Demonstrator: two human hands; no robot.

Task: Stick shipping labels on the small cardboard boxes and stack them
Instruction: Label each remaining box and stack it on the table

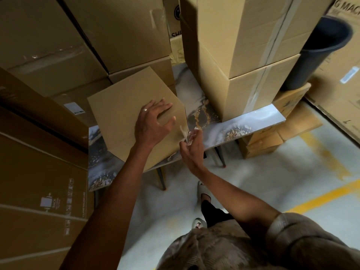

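Note:
A plain brown cardboard box (124,106) sits on the marbled table (253,121) near its front edge. My left hand (153,121) lies on the box's top, its fingers curled over the right edge. At the box's right side my right hand (191,147) pinches a crumpled strip of clear tape or label backing (185,133) that sticks up from the box's corner. What is printed on the strip cannot be made out.
Two tall taped cartons (243,55) stand stacked on the table's right half. Large cartons (48,45) crowd the left and back. A dark bin (319,51) rests at the right over smaller boxes (272,137). The floor (263,184) has yellow lines; my feet are below the table.

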